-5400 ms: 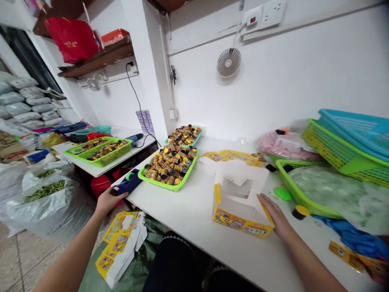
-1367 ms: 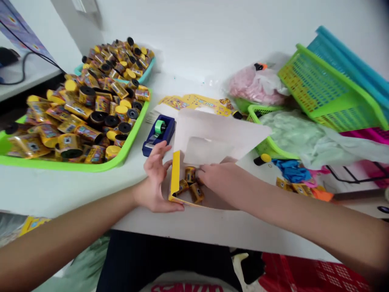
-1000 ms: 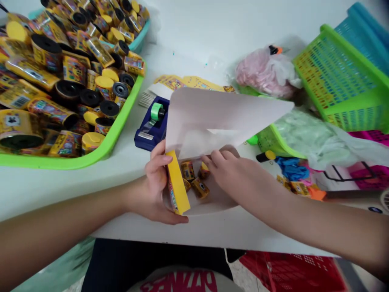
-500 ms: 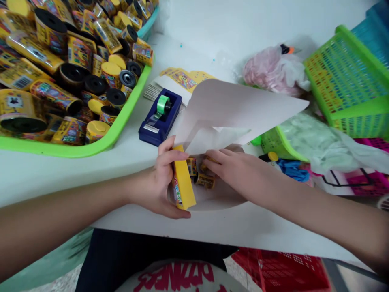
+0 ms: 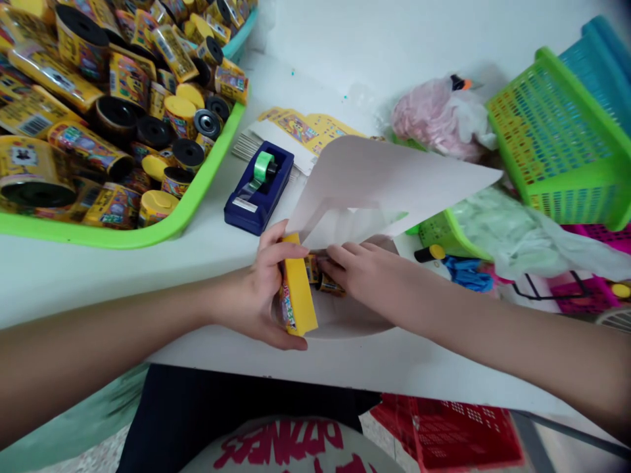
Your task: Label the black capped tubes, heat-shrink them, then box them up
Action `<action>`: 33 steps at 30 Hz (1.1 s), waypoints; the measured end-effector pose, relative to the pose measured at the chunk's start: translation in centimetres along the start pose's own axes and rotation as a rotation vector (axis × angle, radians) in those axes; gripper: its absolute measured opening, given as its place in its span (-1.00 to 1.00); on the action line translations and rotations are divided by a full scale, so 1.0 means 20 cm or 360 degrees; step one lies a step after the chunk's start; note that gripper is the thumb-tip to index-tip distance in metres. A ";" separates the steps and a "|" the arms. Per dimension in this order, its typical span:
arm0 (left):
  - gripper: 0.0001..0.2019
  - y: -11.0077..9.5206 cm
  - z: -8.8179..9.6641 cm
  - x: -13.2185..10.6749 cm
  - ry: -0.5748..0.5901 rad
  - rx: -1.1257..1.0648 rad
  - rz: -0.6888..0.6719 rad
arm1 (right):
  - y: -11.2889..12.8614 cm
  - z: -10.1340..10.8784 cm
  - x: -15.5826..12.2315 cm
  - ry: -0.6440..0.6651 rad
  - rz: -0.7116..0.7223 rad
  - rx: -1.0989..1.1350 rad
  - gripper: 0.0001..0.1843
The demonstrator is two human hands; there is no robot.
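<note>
My left hand (image 5: 263, 289) is closed around the yellow end of a cardboard box (image 5: 303, 295), thumb below and fingers above. The box lies open towards me, with its pale inner flap (image 5: 384, 174) standing up behind. Inside it, near the yellow end, lie small yellow-and-black printed canisters (image 5: 331, 286). My right hand (image 5: 362, 266) reaches into the box from the right. Its curled fingers are on a small canister beside these, which they mostly hide. A blue tape dispenser (image 5: 259, 190) with green tape stands just beyond my left hand.
A green-rimmed basket (image 5: 197, 203) heaped with printed canisters stands at the left. Flat printed cards (image 5: 305, 135) lie behind the dispenser. Right of the box are plastic bags (image 5: 507, 223), a green basket (image 5: 522, 125) and blue cloth-like material (image 5: 468, 272). A red crate (image 5: 458, 433) sits below the table edge.
My right fingers have shifted slightly left inside the box, towards the yellow end, and now cover more of the canisters. My left hand keeps its hold. The view has moved slightly.
</note>
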State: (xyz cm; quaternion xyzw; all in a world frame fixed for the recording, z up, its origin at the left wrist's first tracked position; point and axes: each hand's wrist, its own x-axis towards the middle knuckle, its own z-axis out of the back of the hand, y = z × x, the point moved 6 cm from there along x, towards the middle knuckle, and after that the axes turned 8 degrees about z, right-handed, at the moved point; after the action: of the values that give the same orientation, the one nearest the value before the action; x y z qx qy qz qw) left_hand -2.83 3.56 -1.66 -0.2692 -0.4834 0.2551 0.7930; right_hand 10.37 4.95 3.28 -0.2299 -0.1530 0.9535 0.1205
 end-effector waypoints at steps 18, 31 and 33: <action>0.17 0.01 -0.01 0.00 0.0003 -0.0007 0.0024 | -0.06 -0.02 -0.05 -0.0065 -0.0053 0.0411 -0.87; 0.16 0.00 0.00 0.00 0.0018 -0.0001 0.0062 | -0.02 0.01 -0.04 -0.0133 0.0070 0.0568 -0.70; 0.17 0.00 0.00 0.00 0.0020 -0.0010 0.0049 | -0.02 0.01 -0.03 -0.0133 0.0093 0.0586 -0.78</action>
State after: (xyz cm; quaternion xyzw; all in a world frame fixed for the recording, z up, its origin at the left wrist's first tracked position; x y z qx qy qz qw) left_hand -2.72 3.64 -1.68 -0.2806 -0.4751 0.2639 0.7911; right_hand 10.91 5.04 3.81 -0.1684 0.0260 0.9773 0.1262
